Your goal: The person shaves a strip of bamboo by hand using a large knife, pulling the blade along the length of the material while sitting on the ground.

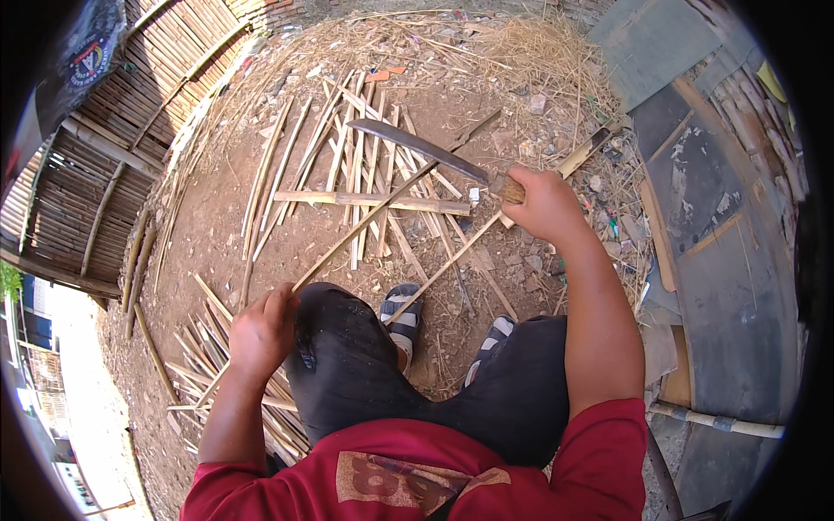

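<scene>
My right hand (pixel 546 204) is closed round the wooden handle of a machete (pixel 421 149). Its long dark blade points left, curving slightly up at the tip. My left hand (pixel 263 328), beside my left knee, grips a long bamboo strip (pixel 356 227). From there the strip slants up and away to the right, crossing the blade in view; whether they touch I cannot tell. A pale thin strip (pixel 443 267) runs from near my left knee up to just below my right hand; whether that hand also holds it is unclear.
Many loose bamboo strips (pixel 354 174) lie on the dirt ahead, with a wider split piece (pixel 373 202) across them. Another heap (pixel 208 339) lies left of my legs. Dark boards (pixel 721 286) line the right side; a bamboo slat wall (pixel 122 165) stands left. Dry straw (pixel 539 52) covers the far ground.
</scene>
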Motion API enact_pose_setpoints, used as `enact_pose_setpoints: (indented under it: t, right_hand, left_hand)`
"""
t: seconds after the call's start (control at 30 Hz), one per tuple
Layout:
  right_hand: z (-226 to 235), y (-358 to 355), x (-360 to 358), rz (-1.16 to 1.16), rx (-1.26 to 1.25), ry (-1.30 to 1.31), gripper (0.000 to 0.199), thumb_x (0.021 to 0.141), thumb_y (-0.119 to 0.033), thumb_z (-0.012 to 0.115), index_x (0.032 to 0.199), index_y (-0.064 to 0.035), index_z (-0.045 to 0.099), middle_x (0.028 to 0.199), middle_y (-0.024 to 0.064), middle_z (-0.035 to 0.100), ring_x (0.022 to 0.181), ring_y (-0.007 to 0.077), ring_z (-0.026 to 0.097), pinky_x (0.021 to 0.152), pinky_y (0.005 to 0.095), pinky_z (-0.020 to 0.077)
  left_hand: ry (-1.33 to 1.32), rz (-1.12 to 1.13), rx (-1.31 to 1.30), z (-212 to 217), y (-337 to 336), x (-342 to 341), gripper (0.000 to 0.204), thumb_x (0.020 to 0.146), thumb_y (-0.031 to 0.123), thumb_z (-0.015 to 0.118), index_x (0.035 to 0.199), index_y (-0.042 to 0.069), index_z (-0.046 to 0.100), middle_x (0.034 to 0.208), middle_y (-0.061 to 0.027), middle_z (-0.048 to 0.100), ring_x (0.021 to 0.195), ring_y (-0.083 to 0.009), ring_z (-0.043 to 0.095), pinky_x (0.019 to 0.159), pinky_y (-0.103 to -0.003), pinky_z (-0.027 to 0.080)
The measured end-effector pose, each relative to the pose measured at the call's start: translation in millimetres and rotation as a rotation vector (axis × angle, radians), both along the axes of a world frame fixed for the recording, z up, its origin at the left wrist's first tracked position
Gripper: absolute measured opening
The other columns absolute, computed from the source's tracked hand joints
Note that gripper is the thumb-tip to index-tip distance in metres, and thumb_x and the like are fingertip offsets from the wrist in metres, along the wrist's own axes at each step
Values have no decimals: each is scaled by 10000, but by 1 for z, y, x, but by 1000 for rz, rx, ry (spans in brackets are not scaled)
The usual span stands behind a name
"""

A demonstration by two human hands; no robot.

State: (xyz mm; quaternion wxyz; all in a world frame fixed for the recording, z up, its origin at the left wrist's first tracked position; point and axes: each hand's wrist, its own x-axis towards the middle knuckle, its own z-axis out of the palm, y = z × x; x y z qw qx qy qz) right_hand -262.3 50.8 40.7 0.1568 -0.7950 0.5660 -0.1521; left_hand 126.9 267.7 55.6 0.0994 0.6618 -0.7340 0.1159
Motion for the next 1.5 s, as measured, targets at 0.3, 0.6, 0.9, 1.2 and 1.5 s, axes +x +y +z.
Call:
enact_pose_setpoints:
  t: [0.3, 0.6, 0.9, 1.2, 1.5]
  right_hand:
    - [-5, -8, -19, -114, 38, -58, 433, 768, -246, 756, 1173, -102, 705, 1006, 189, 726, 957, 392, 694, 841, 477, 556]
    - [-20, -18, -30, -209, 2, -243, 440, 769, -252, 760, 1171, -87, 693, 927, 191, 717, 917, 384, 693, 801, 483, 549]
    - [-25, -14, -13, 16, -140, -182, 415, 783, -249, 749, 1164, -96, 691, 932, 190, 721, 912, 381, 697, 798, 485, 550]
    - [-11, -2, 7, 181, -191, -59, 450, 787, -264, 753, 1208, -116, 695, 921, 183, 729, 883, 368, 703, 784, 467, 553]
    - [-27, -17, -19, -120, -46, -239, 346, 787, -259, 758, 1067, -76, 667, 897, 191, 703, 866, 391, 691, 764, 497, 538]
  left_hand:
    - [-19, -36, -40, -2, -2, 14, 227, 904, 145, 722, 1119, 99, 665, 891, -128, 731, 732, -337, 717, 619, -436, 564]
    - [546, -35, 349, 15, -9, 15, 176, 996, 154, 654, 1085, 2, 653, 823, -101, 696, 673, -188, 656, 628, -317, 515]
    - [1083, 101, 593, 17, -8, 15, 179, 1055, 188, 602, 1030, 22, 663, 804, 21, 654, 620, -40, 493, 567, -219, 418]
    - [1177, 105, 622, 14, -7, 19, 187, 1060, 207, 595, 1057, 32, 660, 824, 16, 648, 616, -51, 514, 554, -222, 418]
    - [1254, 219, 656, 25, -5, 8, 184, 1056, 194, 596, 1116, 31, 657, 839, -7, 650, 639, -65, 523, 573, -224, 424]
